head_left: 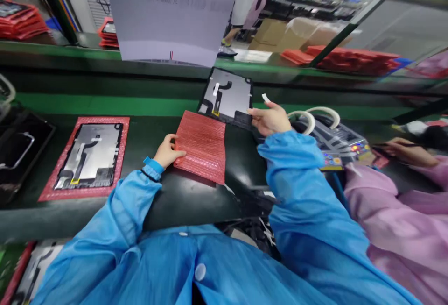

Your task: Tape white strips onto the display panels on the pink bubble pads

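My left hand [169,152] grips the left edge of a red bubble-wrap bag [203,144], thumb on top, above the dark bench. My right hand [270,119] is closed on the right edge of a tablet screen panel [229,95], its silver back facing up with a black flex cable on it. The panel's lower edge lies at the bag's upper edge; whether it is inside the bag I cannot tell. A small white strip [266,98] sticks up by my right fingers. To the left, a similar panel [100,148] rests on another red bubble-wrap bag [122,130].
A machine with white hoses [336,141] stands on the right, beside a co-worker's pink sleeve [378,193] and hand [409,150]. A hanging paper sheet [171,20] blocks part of the back. Red bag stacks [353,60] lie on the rear shelf. A black device [21,146] is far left.
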The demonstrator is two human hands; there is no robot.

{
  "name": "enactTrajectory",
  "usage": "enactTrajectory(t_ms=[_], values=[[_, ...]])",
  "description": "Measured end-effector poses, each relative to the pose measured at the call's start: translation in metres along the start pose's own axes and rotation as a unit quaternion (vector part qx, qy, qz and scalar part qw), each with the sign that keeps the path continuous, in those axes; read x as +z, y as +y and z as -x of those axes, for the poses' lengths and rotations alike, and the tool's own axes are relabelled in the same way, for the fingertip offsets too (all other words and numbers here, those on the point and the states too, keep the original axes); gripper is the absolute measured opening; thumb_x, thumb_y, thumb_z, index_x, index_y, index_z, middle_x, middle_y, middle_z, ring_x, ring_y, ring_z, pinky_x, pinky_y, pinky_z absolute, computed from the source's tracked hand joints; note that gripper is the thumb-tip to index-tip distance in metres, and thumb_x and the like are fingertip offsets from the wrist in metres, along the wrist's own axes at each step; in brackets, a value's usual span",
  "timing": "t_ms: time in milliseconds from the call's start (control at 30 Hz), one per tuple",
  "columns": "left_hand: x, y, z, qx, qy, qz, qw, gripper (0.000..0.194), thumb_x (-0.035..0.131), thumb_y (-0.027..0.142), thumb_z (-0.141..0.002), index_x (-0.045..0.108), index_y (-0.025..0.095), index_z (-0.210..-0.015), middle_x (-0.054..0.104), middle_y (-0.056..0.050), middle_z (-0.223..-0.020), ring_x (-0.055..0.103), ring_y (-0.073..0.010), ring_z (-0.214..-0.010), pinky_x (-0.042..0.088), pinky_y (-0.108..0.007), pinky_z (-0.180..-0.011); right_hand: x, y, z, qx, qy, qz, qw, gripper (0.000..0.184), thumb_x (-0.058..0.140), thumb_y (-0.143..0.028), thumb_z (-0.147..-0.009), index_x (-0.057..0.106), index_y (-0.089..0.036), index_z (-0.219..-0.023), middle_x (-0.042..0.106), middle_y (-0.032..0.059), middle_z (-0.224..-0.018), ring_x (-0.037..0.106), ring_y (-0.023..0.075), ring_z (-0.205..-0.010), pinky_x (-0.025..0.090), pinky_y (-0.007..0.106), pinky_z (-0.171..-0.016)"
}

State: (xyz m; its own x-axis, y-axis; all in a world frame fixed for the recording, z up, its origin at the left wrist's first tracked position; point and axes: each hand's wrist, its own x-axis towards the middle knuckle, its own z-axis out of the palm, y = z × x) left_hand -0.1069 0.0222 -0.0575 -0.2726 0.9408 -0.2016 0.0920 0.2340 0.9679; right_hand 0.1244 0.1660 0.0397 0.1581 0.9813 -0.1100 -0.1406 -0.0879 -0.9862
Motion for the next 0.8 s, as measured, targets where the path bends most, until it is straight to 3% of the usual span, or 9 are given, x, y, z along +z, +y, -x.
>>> enactTrajectory(t_ms=[67, 167, 333, 467, 633, 733, 800], values=[[-0.013, -0.013, 0.039, 0.013, 0.031, -0.038, 0.999, 0.052, 0.073, 0.02, -0.054, 0.052, 0.018, -0.102, 0.055, 0.009, -0.061, 0.055, -0.0101, -0.055, 0.044, -0.022, -0.057, -0.015, 0.022, 0.042, 0.032, -0.026, -0.003, 0.999, 0.061, 0.071, -0.003, -0.052, 0.038, -0.025, -0.099, 0.054, -0.0099, -0.061, 0.057, 0.011, -0.049, 0.045, 0.019, -0.041], [-0.024, -0.029, 0.088, 0.011, 0.072, -0.1, 0.992, 0.037, 0.069, 0.029, -0.063, 0.054, 0.017, -0.095, 0.058, 0.005, -0.066, 0.055, -0.0106, -0.054, 0.044, -0.023, -0.055, -0.027, 0.059, 0.101, 0.085, -0.058, -0.007, 0.995, 0.07, 0.077, -0.01, -0.04, 0.036, -0.026, -0.094, 0.056, -0.0099, -0.062, 0.056, 0.0102, -0.048, 0.044, 0.019, -0.041], [-0.028, -0.036, 0.131, 0.03, 0.06, -0.193, 0.979, 0.013, 0.058, 0.024, -0.074, 0.059, 0.016, -0.083, 0.063, -0.001, -0.064, 0.06, -0.0141, -0.056, 0.046, -0.024, -0.055, -0.031, 0.096, 0.16, 0.126, -0.114, 0.003, 0.985, 0.079, 0.082, -0.025, -0.033, 0.032, -0.027, -0.094, 0.057, -0.0096, -0.064, 0.056, 0.0103, -0.05, 0.041, 0.018, -0.041], [-0.031, -0.035, 0.138, 0.061, 0.035, -0.259, 0.963, 0.01, 0.052, 0.017, -0.076, 0.061, 0.017, -0.076, 0.063, -0.001, -0.061, 0.059, -0.0134, -0.054, 0.044, -0.023, -0.054, -0.029, 0.102, 0.172, 0.142, -0.144, 0.03, 0.979, 0.081, 0.081, -0.028, -0.034, 0.028, -0.028, -0.095, 0.058, -0.0102, -0.064, 0.055, 0.0102, -0.05, 0.037, 0.016, -0.041], [-0.034, -0.04, 0.135, 0.076, 0.024, -0.29, 0.954, 0.013, 0.05, 0.008, -0.072, 0.057, 0.018, -0.074, 0.057, 0.003, -0.057, 0.054, -0.0106, -0.051, 0.043, -0.021, -0.055, -0.026, 0.112, 0.168, 0.141, -0.182, 0.105, 0.967, 0.077, 0.076, -0.031, -0.039, 0.024, -0.027, -0.096, 0.053, -0.0142, -0.055, 0.048, 0.0086, -0.042, 0.033, 0.016, -0.04], [-0.032, -0.041, 0.137, 0.083, 0.01, -0.318, 0.944, 0.014, 0.05, 0.006, -0.072, 0.055, 0.019, -0.077, 0.054, 0.004, -0.058, 0.052, -0.0105, -0.049, 0.042, -0.022, -0.055, -0.028, 0.107, 0.164, 0.102, -0.219, 0.208, 0.948, 0.067, 0.069, -0.031, -0.049, 0.026, -0.026, -0.1, 0.052, -0.0136, -0.051, 0.048, 0.011, -0.042, 0.034, 0.02, -0.043], [-0.032, -0.039, 0.139, 0.083, -0.016, -0.35, 0.933, 0.015, 0.05, 0.006, -0.072, 0.055, 0.019, -0.076, 0.054, 0.003, -0.058, 0.053, -0.0119, -0.051, 0.041, -0.023, -0.056, -0.031, 0.097, 0.163, 0.039, -0.223, 0.31, 0.923, 0.057, 0.065, -0.028, -0.056, 0.033, -0.024, -0.103, 0.055, -0.0098, -0.052, 0.052, 0.0144, -0.046, 0.038, 0.024, -0.048]])
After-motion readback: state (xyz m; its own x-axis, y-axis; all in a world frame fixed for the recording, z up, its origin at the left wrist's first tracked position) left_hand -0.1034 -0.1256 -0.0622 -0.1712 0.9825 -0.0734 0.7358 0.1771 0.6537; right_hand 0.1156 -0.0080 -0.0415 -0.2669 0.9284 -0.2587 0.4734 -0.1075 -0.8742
